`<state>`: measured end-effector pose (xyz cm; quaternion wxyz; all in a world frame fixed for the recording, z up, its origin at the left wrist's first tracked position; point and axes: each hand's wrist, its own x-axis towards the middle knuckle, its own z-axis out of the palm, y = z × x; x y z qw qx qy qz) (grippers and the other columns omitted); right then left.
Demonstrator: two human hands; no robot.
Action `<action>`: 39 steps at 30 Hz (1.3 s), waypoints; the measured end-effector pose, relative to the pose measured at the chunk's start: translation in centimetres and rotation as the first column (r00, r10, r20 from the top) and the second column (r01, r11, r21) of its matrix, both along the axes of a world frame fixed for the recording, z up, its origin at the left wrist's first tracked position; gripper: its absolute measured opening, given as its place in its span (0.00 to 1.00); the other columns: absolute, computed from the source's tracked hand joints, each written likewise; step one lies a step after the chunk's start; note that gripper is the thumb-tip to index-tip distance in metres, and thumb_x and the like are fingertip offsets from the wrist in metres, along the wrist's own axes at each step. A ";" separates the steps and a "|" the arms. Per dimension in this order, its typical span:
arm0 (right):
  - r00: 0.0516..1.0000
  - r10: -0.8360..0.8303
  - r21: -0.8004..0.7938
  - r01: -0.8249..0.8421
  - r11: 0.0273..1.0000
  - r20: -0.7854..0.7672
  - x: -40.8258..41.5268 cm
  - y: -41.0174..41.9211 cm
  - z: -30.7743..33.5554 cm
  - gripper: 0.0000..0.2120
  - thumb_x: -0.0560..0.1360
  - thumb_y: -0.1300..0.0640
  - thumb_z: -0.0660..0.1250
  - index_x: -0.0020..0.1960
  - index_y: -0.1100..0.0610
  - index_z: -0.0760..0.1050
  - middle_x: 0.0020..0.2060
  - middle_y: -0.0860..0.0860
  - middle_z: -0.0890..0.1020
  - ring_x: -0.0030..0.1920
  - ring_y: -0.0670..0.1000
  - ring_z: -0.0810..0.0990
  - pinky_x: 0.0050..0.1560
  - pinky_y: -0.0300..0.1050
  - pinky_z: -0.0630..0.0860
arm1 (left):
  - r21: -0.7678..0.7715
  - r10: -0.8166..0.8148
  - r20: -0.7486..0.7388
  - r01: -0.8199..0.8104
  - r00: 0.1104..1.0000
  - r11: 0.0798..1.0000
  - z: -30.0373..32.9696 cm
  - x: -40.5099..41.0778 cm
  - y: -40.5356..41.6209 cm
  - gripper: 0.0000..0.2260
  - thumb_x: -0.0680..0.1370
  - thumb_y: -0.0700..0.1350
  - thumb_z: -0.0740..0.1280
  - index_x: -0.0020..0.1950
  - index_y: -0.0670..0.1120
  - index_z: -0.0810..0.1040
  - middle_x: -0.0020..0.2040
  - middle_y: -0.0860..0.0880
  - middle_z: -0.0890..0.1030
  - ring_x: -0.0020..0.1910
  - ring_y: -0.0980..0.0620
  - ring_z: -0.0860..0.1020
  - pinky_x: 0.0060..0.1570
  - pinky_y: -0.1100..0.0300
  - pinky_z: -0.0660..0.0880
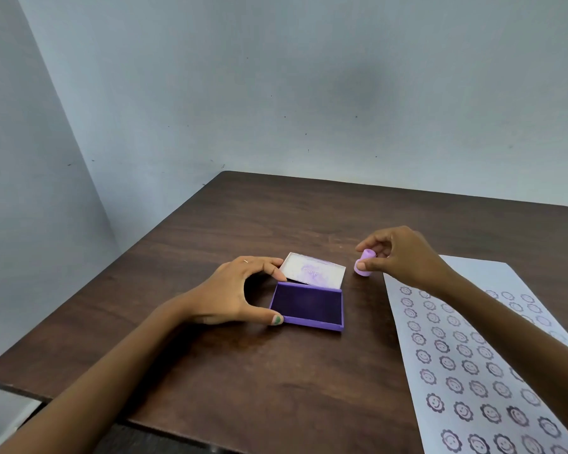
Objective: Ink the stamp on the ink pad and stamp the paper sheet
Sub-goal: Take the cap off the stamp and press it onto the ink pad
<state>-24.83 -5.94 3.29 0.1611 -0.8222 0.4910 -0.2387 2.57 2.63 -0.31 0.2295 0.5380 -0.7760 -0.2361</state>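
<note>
Stamp (364, 263) pinched in your right hand (397, 253), tilted, off the table | ink pad (307, 305) open, your left hand (240, 291) steadying its left edge | paper sheet (473, 355) under your right forearm.

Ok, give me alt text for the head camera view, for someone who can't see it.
A right hand pinches a small lilac cylindrical stamp above a dark wooden table, while the left hand steadies an open purple ink pad. A white paper sheet covered in smiley-flower prints lies at right.
</note>
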 end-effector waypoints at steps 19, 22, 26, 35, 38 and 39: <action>0.997 0.079 0.059 -0.079 0.995 0.005 0.7 2.5 -0.4 0.11 0.69 0.57 0.71 0.51 0.54 0.80 0.46 0.51 0.84 0.40 0.44 0.77 0.35 0.30 0.68 | 0.037 0.002 -0.028 -0.001 1.000 0.999 0.1 0.2 -0.2 0.27 0.60 0.62 0.74 0.58 0.62 0.75 0.69 0.63 0.69 0.68 0.64 0.64 0.69 0.53 0.63; 0.998 0.050 0.043 -0.051 0.998 0.033 0.1 2.6 -0.4 0.11 0.68 0.57 0.72 0.51 0.54 0.80 0.45 0.51 0.84 0.39 0.44 0.78 0.33 0.25 0.70 | 0.037 0.010 -0.028 -0.009 1.000 0.999 0.0 0.4 -0.3 0.28 0.61 0.62 0.73 0.61 0.63 0.73 0.67 0.65 0.69 0.67 0.65 0.64 0.69 0.56 0.63; 0.992 0.010 0.058 -0.018 0.998 0.127 -1.0 2.6 -0.6 0.13 0.68 0.58 0.72 0.52 0.54 0.79 0.46 0.51 0.83 0.43 0.46 0.80 0.38 0.29 0.70 | 0.052 0.011 -0.142 -0.003 0.990 0.999 0.2 0.1 -0.2 0.30 0.63 0.60 0.73 0.63 0.62 0.71 0.65 0.64 0.72 0.65 0.65 0.68 0.66 0.62 0.65; 0.739 -0.143 0.308 -0.090 0.947 0.658 -3.6 3.2 -0.8 0.12 0.66 0.56 0.72 0.48 0.58 0.80 0.40 0.54 0.86 0.39 0.50 0.84 0.38 0.38 0.80 | -0.106 -0.030 -0.233 0.006 0.972 0.994 3.3 -7.0 -1.7 0.21 0.69 0.58 0.71 0.60 0.57 0.75 0.59 0.60 0.78 0.58 0.63 0.75 0.59 0.58 0.73; 0.567 -0.235 0.410 -0.202 0.889 0.789 -4.1 3.2 -0.8 0.13 0.64 0.54 0.70 0.46 0.61 0.80 0.35 0.54 0.84 0.35 0.49 0.81 0.36 0.37 0.79 | -0.136 -0.095 -0.193 0.069 0.977 0.988 4.4 -10.9 -2.8 0.19 0.71 0.57 0.70 0.59 0.55 0.75 0.55 0.58 0.80 0.53 0.59 0.78 0.55 0.54 0.76; 0.530 -0.253 0.427 -0.235 0.873 0.809 -4.2 3.3 -0.8 0.12 0.65 0.54 0.70 0.44 0.61 0.80 0.33 0.53 0.83 0.34 0.48 0.80 0.35 0.36 0.79 | -0.157 -0.094 -0.173 0.067 0.980 0.985 4.6 -12.1 -3.3 0.18 0.71 0.58 0.70 0.58 0.54 0.76 0.54 0.57 0.80 0.51 0.59 0.78 0.53 0.54 0.77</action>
